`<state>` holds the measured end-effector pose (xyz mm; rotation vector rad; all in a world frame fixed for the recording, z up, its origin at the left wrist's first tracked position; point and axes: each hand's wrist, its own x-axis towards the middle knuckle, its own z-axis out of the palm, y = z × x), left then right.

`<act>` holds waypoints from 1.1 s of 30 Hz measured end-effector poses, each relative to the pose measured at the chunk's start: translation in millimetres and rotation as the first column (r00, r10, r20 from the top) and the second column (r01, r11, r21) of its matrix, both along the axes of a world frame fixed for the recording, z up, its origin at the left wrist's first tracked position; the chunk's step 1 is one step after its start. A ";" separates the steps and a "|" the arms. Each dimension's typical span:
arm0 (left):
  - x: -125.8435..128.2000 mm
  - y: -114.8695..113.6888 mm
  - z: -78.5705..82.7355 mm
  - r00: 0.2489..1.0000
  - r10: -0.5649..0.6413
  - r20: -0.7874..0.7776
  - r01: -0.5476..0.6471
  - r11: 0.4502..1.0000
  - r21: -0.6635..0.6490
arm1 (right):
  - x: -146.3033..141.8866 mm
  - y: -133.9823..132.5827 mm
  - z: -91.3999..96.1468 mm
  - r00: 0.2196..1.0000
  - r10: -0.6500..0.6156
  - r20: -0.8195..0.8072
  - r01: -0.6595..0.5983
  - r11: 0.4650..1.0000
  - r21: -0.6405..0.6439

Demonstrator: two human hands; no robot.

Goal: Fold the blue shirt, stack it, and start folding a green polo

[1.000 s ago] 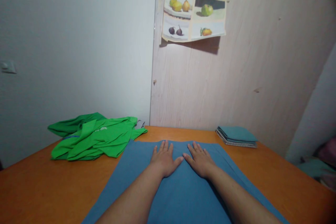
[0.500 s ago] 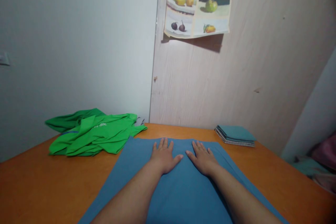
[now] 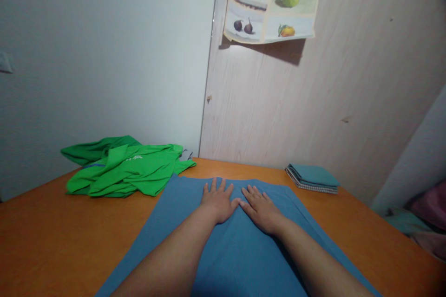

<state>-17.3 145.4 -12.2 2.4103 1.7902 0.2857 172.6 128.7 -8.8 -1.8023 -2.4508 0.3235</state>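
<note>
A blue cloth point(image 3: 181, 222) lies spread flat on the orange wooden table point(image 3: 52, 241). My left hand point(image 3: 218, 200) rests palm down on the cloth near its far edge, fingers stretched out and slightly apart. My right hand point(image 3: 259, 206) lies flat beside it, fingers out too, the two thumbs almost touching. Neither hand holds anything. Both forearms reach in from the bottom of the view over the cloth.
A crumpled green garment point(image 3: 125, 171) lies at the table's far left. A small stack of folded cloths point(image 3: 313, 177) sits at the far right. A fruit picture point(image 3: 270, 7) hangs on the pale wooden panel behind. Bedding shows beyond the table's right edge.
My hands have slid slightly closer together on the cloth, thumbs now nearly touching. The camera has tilted a little, shifting the wall picture up and right.
</note>
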 end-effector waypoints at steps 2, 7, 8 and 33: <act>-0.8 -0.7 1.1 1.000 0.020 0.009 -0.020 1.000 -0.007 | 1.6 1.8 -0.4 0.999 -0.032 0.009 0.032 0.999 -0.002; -2.5 -2.2 2.8 0.996 0.089 0.008 -0.089 0.996 -0.011 | 7.9 8.2 -3.6 0.992 -0.123 0.024 0.122 0.992 0.017; -2.7 -2.1 2.7 0.996 0.094 0.005 -0.094 0.996 -0.009 | 10.2 10.2 -4.8 0.989 -0.146 0.025 0.146 0.989 0.020; -7.8 -0.4 5.1 0.982 0.189 0.002 -0.189 0.982 -0.013 | 49.0 35.8 -17.3 0.933 -0.342 0.112 0.341 0.940 0.028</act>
